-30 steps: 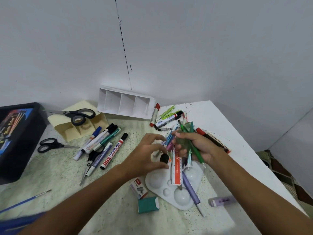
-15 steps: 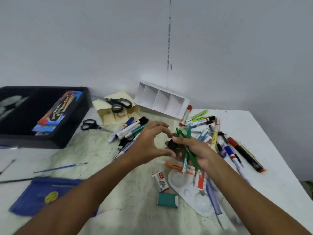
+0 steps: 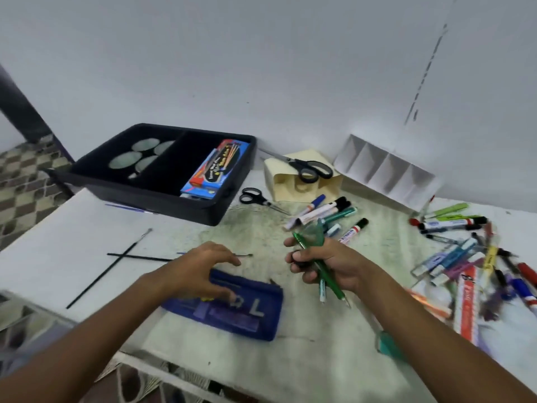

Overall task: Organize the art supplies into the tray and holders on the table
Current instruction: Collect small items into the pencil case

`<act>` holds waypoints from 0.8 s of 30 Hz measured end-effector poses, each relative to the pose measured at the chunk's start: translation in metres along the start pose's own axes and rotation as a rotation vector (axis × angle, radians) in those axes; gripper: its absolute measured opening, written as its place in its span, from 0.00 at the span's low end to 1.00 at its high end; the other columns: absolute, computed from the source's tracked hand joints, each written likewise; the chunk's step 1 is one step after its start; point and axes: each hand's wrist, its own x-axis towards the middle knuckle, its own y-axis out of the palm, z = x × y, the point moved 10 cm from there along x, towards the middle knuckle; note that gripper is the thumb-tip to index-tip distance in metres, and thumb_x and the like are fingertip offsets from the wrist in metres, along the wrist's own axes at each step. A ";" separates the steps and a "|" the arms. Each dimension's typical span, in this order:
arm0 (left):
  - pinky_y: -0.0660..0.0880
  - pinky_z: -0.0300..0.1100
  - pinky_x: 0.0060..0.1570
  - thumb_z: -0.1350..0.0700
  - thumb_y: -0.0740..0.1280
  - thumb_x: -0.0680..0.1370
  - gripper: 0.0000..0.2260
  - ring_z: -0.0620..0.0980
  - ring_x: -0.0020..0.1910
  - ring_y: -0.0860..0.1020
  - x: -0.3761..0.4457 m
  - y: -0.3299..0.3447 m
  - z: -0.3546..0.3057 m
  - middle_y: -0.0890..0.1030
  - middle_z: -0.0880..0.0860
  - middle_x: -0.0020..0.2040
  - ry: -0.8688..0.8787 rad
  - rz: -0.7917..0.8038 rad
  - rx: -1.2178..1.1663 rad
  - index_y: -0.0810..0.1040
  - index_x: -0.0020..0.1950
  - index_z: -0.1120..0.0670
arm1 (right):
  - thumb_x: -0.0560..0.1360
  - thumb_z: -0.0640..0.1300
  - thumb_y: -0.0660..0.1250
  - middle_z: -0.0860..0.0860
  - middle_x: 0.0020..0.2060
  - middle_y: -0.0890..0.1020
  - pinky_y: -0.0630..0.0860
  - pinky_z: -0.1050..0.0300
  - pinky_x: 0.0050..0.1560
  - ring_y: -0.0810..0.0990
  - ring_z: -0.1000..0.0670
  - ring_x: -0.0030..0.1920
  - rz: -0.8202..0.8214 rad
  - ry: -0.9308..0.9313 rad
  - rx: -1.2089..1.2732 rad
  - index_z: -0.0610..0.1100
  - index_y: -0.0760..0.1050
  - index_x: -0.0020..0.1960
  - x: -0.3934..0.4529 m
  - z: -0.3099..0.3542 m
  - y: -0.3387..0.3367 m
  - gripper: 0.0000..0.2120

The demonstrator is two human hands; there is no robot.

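My right hand (image 3: 325, 266) grips a bundle of green pens (image 3: 328, 274) and a small dark object at mid-table. My left hand (image 3: 197, 271) hovers with loosely spread fingers just above a blue pencil pouch (image 3: 232, 309), holding nothing. A black tray (image 3: 122, 181) at the back left holds a coloured pencil box (image 3: 215, 170). A cream holder (image 3: 302, 178) lies on its side with scissors (image 3: 311, 168) on it. A white divided holder (image 3: 383, 170) lies tipped against the wall.
Markers (image 3: 322, 213) lie beside a second pair of scissors (image 3: 258, 199). A heap of pens and rulers (image 3: 470, 257) covers the right side. Thin paintbrushes (image 3: 116, 263) cross on the left. A teal eraser (image 3: 389, 346) sits near my right forearm. The table's near edge runs below the pouch.
The view has swung left, bringing the black tray and the pouch into the middle. My left hand has left the right hand and dropped over the blue pouch. The right hand keeps its pens.
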 end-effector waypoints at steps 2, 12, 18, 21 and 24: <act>0.62 0.40 0.66 0.28 0.71 0.63 0.39 0.40 0.68 0.63 -0.016 0.007 0.024 0.68 0.40 0.66 0.000 0.095 0.116 0.70 0.70 0.43 | 0.73 0.27 0.65 0.39 0.41 0.82 0.69 0.63 0.24 0.80 0.47 0.34 -0.043 0.004 -0.111 0.38 0.74 0.55 0.013 -0.007 0.016 0.12; 0.63 0.45 0.61 0.27 0.74 0.56 0.40 0.41 0.58 0.65 -0.035 -0.006 0.043 0.70 0.43 0.57 0.166 -0.133 0.030 0.72 0.60 0.47 | 0.75 0.28 0.64 0.38 0.48 0.81 0.71 0.63 0.22 0.84 0.46 0.36 -0.093 0.119 -0.290 0.38 0.75 0.53 0.037 -0.030 0.057 0.10; 0.65 0.40 0.63 0.29 0.75 0.56 0.39 0.33 0.62 0.60 -0.041 -0.005 0.045 0.64 0.44 0.69 0.211 -0.220 -0.084 0.69 0.59 0.46 | 0.76 0.29 0.62 0.38 0.48 0.80 0.71 0.64 0.24 0.85 0.38 0.45 -0.014 0.165 -0.241 0.37 0.74 0.55 0.032 -0.028 0.072 0.09; 0.65 0.29 0.60 0.29 0.74 0.58 0.34 0.34 0.64 0.63 -0.042 -0.006 0.044 0.64 0.41 0.68 0.216 -0.182 -0.151 0.70 0.56 0.46 | 0.75 0.29 0.63 0.40 0.42 0.80 0.72 0.63 0.24 0.84 0.34 0.49 0.053 0.160 -0.261 0.37 0.75 0.54 0.028 -0.024 0.083 0.10; 0.69 0.33 0.56 0.31 0.63 0.72 0.21 0.38 0.59 0.72 -0.036 -0.021 0.050 0.73 0.45 0.61 0.097 -0.209 -0.434 0.77 0.46 0.49 | 0.72 0.30 0.66 0.38 0.44 0.80 0.74 0.62 0.26 0.81 0.31 0.53 0.112 0.118 -0.260 0.38 0.79 0.52 0.023 -0.014 0.090 0.11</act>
